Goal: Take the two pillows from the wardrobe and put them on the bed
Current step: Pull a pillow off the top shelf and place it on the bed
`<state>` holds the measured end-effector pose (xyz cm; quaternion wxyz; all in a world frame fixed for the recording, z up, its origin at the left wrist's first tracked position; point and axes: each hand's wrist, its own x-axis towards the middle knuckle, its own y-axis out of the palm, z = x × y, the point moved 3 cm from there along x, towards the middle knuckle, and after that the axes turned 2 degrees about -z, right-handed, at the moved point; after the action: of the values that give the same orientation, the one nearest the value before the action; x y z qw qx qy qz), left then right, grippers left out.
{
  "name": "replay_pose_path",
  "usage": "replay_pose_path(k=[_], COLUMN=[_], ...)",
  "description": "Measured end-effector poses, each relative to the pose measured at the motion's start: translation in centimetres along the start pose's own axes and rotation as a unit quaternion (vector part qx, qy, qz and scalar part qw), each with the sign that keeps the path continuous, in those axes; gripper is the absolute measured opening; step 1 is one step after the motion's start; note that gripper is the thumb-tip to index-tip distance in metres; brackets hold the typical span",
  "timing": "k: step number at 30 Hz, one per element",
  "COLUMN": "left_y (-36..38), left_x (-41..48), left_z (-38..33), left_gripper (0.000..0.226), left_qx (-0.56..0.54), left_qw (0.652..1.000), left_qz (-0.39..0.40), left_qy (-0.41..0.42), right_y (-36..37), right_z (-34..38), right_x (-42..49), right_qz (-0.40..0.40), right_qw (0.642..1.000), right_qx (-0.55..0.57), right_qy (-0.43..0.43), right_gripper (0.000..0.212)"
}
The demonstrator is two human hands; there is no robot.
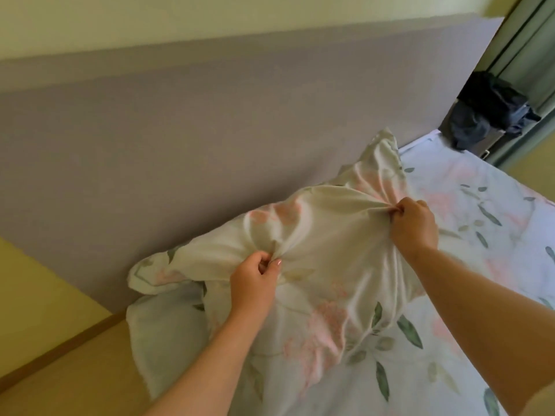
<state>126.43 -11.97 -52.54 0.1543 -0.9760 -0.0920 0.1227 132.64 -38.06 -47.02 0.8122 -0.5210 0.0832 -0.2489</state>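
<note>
Pinching pillow [315, 223] fabric, both hands, against headboard [150, 130].

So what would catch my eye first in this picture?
Two bare hands, the left hand and the right hand, each pinching a bunch of cloth on a floral pillow at centre, against the grey headboard. It blends with the matching floral bed on the right.
</note>
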Motion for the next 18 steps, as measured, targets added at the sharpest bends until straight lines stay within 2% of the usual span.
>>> replay_pose_path(k=[3,6,8,10,12,14,16,18], left_y=[1.8,3.0,3.6,3.9,3.6,2.2,0.3,-1.1], left_x=[1.4,2.2,2.7,3.1,3.1,3.1,3.3,3.5], left_z=[0.6,1.8,3.6,6.2,8.7,10.2,11.5,13.2], left_gripper=[0.028,0.030,0.021,0.006,0.026,0.044,0.063,0.087], left_qx=[-0.003,0.045,0.116,0.176,0.220,0.247,0.251,0.247], left_qw=[1.000,0.999,0.993,0.982,0.971,0.967,0.958,0.945], left_qz=[0.007,0.006,0.028,0.062,0.075,0.003,-0.084,-0.127], left_qy=[0.002,0.017,0.014,-0.021,-0.047,-0.065,-0.111,-0.174], right_y=[1.5,3.6,5.9,9.0,11.8,13.8,14.9,15.7], right_z=[-0.3,-1.2,-2.0,-2.7,-3.4,-3.9,-4.1,-4.1], right_x=[1.7,2.1,1.3,-0.4,-2.8,-5.3,-7.9,-10.6], right_qz=[-0.012,-0.015,0.028,0.115,0.187,0.215,0.210,0.209], right_qw=[1.000,0.999,0.998,0.992,0.980,0.971,0.970,0.969], right_qx=[-0.007,0.014,0.020,0.009,0.018,0.034,0.027,0.016], right_qy=[0.012,0.034,0.051,0.056,0.064,0.096,0.121,0.134], right_gripper=[0.021,0.023,0.029,0.040,0.052,0.054,0.052,0.059])
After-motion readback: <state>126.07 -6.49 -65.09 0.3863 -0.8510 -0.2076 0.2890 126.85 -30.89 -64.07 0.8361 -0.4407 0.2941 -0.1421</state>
